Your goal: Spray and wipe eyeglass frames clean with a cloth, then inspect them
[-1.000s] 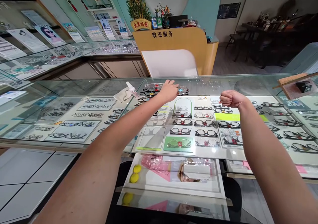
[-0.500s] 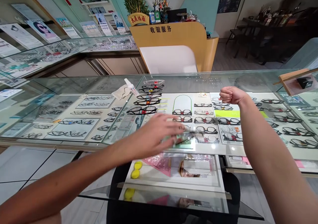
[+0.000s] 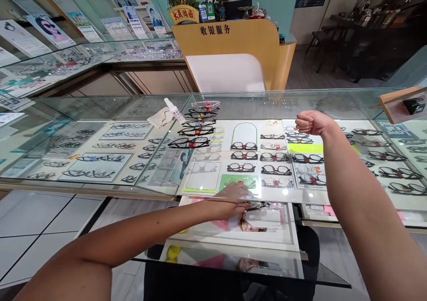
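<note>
My left hand (image 3: 230,208) reaches low over the pulled-out white drawer (image 3: 287,242), at the front edge of the glass counter. Its fingers are closed on a pair of eyeglasses (image 3: 258,206) with a dark frame, partly hidden by the hand. A reflection of the hand shows in the glass just above it. My right hand (image 3: 312,122) is curled in a fist over the counter's glass top; nothing shows in it. Left of centre on the glass, several black-framed eyeglasses (image 3: 189,143) stand in a column, with a clear-framed pair (image 3: 206,104) at the far end.
A white spray bottle (image 3: 174,110) lies by a beige cloth (image 3: 162,117) on the glass counter (image 3: 267,103). Rows of eyeglasses (image 3: 276,169) are under the glass. In the drawer lies a pink sheet (image 3: 220,224). A wooden-framed stand (image 3: 403,105) is at right; a cash desk (image 3: 230,40) stands behind.
My left hand has moved down and toward me with the eyeglasses, from above the counter to the drawer. My right fist has stayed nearly still. The view has shifted slightly.
</note>
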`<state>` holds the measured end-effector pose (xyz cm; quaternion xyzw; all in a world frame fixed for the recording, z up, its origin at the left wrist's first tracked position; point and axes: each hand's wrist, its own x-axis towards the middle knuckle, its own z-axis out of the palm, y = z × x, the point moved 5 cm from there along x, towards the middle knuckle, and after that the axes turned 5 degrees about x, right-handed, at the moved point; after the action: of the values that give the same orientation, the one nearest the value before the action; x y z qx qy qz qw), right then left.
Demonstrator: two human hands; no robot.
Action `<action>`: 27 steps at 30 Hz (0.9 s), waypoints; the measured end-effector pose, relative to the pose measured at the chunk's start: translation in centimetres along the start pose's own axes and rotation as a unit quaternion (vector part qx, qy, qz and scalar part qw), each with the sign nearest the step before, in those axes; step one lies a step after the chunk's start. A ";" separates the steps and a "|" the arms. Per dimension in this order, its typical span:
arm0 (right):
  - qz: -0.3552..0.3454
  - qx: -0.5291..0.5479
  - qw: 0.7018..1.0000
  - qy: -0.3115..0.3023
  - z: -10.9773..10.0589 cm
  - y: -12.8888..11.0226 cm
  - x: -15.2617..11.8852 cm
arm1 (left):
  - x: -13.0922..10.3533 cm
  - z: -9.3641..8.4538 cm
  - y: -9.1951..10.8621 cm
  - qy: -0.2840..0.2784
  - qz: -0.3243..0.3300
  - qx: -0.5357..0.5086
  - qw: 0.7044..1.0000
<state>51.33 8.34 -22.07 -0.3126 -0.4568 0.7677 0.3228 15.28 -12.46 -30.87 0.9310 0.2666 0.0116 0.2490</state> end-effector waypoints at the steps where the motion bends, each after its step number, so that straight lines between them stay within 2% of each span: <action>1: 0.000 0.000 1.000 -0.002 0.0 0.0 0.0 | 0.6 0.4 -1.4 0.011 -0.012 0.016 1.000; 3: 0.001 0.001 1.000 -0.007 0.0 0.0 0.1 | 1.7 0.6 -4.1 0.044 -0.026 0.049 0.997; 7: 0.006 0.002 1.000 -0.001 0.0 0.0 0.2 | 3.1 -0.9 -8.5 0.141 -0.033 0.095 0.985; 9: 0.007 0.001 1.000 0.002 0.0 0.0 0.2 | 3.5 -1.9 -10.0 0.191 -0.046 0.075 0.978; 12: 0.011 0.002 1.000 -0.001 0.1 0.0 0.2 | 3.9 -2.8 -11.4 0.244 -0.044 -0.018 0.969; 15: 0.012 0.004 1.000 -0.004 0.3 -0.1 0.3 | 4.6 -3.3 -12.2 0.268 -0.042 -0.102 0.957; 17: 0.011 0.003 1.000 -0.004 0.4 -0.2 0.3 | 5.0 -3.9 -12.8 0.289 -0.065 -0.100 0.950; 19: 0.013 0.001 1.000 -0.001 0.4 -0.2 0.3 | 5.4 -4.5 -13.3 0.297 -0.084 -0.056 0.950; 23: 0.012 0.000 1.000 0.013 0.4 -0.2 0.3 | 6.2 -5.6 -14.1 0.273 -0.083 0.062 0.956; 27: 0.010 0.002 1.000 0.027 0.4 -0.2 0.3 | 7.0 -6.7 -15.8 0.263 -0.114 0.139 0.948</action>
<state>50.92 8.45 -21.80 -0.3373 -0.4428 0.7634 0.3277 12.51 5.75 -33.27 0.8835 0.4264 0.1903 0.0377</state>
